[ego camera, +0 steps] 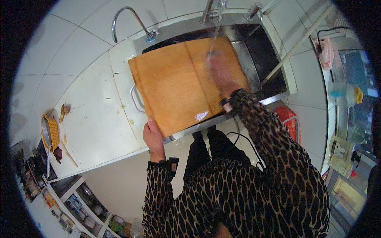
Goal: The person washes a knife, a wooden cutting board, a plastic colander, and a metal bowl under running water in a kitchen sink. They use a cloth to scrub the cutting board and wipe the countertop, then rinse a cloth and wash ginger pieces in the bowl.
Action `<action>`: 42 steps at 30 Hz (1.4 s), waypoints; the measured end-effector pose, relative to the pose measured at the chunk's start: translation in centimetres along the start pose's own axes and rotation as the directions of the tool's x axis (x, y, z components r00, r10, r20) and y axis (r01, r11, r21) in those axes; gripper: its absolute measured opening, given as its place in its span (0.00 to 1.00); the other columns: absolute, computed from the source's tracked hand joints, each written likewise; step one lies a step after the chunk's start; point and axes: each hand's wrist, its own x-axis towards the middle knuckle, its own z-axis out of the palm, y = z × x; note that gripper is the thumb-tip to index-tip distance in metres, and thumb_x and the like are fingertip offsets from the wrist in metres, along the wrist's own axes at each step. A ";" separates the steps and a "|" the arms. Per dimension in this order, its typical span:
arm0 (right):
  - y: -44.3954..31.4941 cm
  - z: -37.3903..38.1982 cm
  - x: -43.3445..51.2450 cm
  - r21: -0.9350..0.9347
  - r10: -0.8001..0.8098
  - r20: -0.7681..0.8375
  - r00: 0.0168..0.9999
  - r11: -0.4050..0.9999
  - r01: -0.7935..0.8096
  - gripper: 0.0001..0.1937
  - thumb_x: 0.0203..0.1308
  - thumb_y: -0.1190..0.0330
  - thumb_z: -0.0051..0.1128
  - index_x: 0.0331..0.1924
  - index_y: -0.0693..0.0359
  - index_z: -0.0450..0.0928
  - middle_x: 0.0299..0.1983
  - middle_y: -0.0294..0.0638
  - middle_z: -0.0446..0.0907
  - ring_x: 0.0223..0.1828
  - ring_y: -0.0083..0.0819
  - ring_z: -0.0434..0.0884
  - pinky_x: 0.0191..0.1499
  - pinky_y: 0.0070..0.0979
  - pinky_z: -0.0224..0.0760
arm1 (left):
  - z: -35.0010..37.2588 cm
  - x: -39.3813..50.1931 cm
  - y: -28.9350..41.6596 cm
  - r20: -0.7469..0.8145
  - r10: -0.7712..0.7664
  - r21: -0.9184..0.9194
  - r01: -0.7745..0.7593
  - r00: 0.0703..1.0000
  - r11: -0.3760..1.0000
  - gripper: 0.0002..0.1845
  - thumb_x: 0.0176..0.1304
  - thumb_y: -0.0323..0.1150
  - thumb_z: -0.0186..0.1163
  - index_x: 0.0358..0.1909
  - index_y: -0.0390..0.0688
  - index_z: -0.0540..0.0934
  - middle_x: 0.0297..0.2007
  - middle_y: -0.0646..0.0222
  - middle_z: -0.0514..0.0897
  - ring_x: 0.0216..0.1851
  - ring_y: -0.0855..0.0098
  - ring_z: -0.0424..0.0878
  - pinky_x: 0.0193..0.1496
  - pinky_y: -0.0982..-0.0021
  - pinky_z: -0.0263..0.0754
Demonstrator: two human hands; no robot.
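A large wooden cutting board (169, 86) lies tilted across the sink (269, 53), its wet face towards me. My left hand (154, 138) grips the board's lower left corner, thumb on top. Blurred by motion, my right hand (221, 73) is on the board's upper right part, where water from the tap (207, 12) runs down. Something dark shows at its fingertips, too blurred to name. A small white patch (201, 115) marks the board near its lower edge. A metal handle (135, 98) sticks out at its left side.
A curved chrome faucet (128, 12) rises behind the counter (98, 125). Scraps and a yellow basket (51, 134) are at the counter's left end. A pale pole (297, 44) leans into the sink. A red container (288, 123) and black cable (250, 142) are below right.
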 end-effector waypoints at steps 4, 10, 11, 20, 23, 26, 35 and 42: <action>0.5 -0.2 2.3 -0.548 0.130 0.032 0.991 0.831 -0.092 0.10 0.63 0.66 0.44 0.43 0.59 0.73 0.40 0.45 0.78 0.45 0.39 0.78 0.43 0.35 0.71 | 0.1 0.2 -0.6 0.021 0.032 -0.053 -0.030 0.999 0.998 0.31 0.69 0.52 0.47 0.37 0.28 0.78 0.29 0.52 0.82 0.31 0.63 0.78 0.38 0.64 0.72; -14.1 8.9 2.1 -0.078 -0.590 -0.140 0.795 0.807 0.585 0.13 0.58 0.68 0.47 0.46 0.59 0.74 0.45 0.44 0.75 0.50 0.40 0.74 0.51 0.39 0.67 | 0.1 0.1 -0.9 0.003 0.043 -0.018 -0.043 0.999 0.999 0.28 0.69 0.51 0.48 0.34 0.30 0.78 0.26 0.59 0.80 0.28 0.71 0.74 0.35 0.67 0.71; -13.8 8.7 3.7 -0.039 -0.589 -0.096 0.803 0.808 0.588 0.15 0.55 0.68 0.49 0.47 0.59 0.75 0.48 0.45 0.75 0.53 0.39 0.72 0.53 0.38 0.66 | 0.2 0.2 -0.8 0.015 0.015 -0.052 -0.014 1.000 0.999 0.28 0.69 0.50 0.48 0.34 0.30 0.78 0.26 0.60 0.80 0.28 0.71 0.74 0.34 0.67 0.71; -17.0 8.3 5.0 0.146 -0.529 0.079 0.845 0.845 0.515 0.10 0.58 0.68 0.47 0.37 0.64 0.77 0.41 0.52 0.78 0.43 0.44 0.80 0.46 0.39 0.74 | 0.3 0.2 -0.6 -0.014 0.044 -0.036 -0.045 0.999 0.998 0.28 0.69 0.51 0.48 0.34 0.30 0.78 0.27 0.59 0.80 0.28 0.68 0.74 0.35 0.66 0.71; -11.4 7.4 -1.4 0.190 -0.675 -0.121 0.728 0.704 0.685 0.11 0.62 0.67 0.42 0.40 0.64 0.75 0.40 0.49 0.78 0.44 0.42 0.78 0.49 0.36 0.71 | 0.4 0.2 -0.7 -0.014 0.037 -0.044 -0.038 0.999 0.998 0.29 0.69 0.52 0.47 0.34 0.30 0.78 0.27 0.58 0.81 0.29 0.67 0.75 0.36 0.66 0.71; -0.1 3.4 -0.2 -0.263 -0.304 0.115 0.946 0.909 0.324 0.12 0.65 0.69 0.40 0.45 0.64 0.74 0.41 0.46 0.78 0.43 0.44 0.78 0.47 0.35 0.71 | 0.3 0.3 -0.7 0.005 0.027 -0.104 -0.027 1.000 0.994 0.29 0.69 0.52 0.47 0.34 0.30 0.78 0.28 0.58 0.81 0.30 0.68 0.76 0.37 0.66 0.72; -12.3 6.0 0.5 0.175 -0.326 0.087 0.941 0.935 0.308 0.07 0.56 0.72 0.45 0.37 0.62 0.72 0.42 0.48 0.74 0.44 0.48 0.73 0.44 0.43 0.66 | 0.1 -0.3 0.5 0.021 0.066 -0.053 -0.065 0.998 0.996 0.31 0.69 0.53 0.44 0.40 0.29 0.77 0.34 0.56 0.82 0.34 0.67 0.78 0.39 0.68 0.73; -0.5 0.7 -9.4 -0.005 -0.549 0.304 0.779 0.816 0.577 0.23 0.58 0.67 0.49 0.58 0.64 0.66 0.61 0.49 0.67 0.64 0.47 0.63 0.67 0.43 0.50 | 0.2 -0.1 0.2 0.052 0.011 -0.047 -0.009 0.999 0.999 0.32 0.69 0.54 0.44 0.42 0.28 0.77 0.36 0.54 0.82 0.36 0.65 0.79 0.41 0.67 0.73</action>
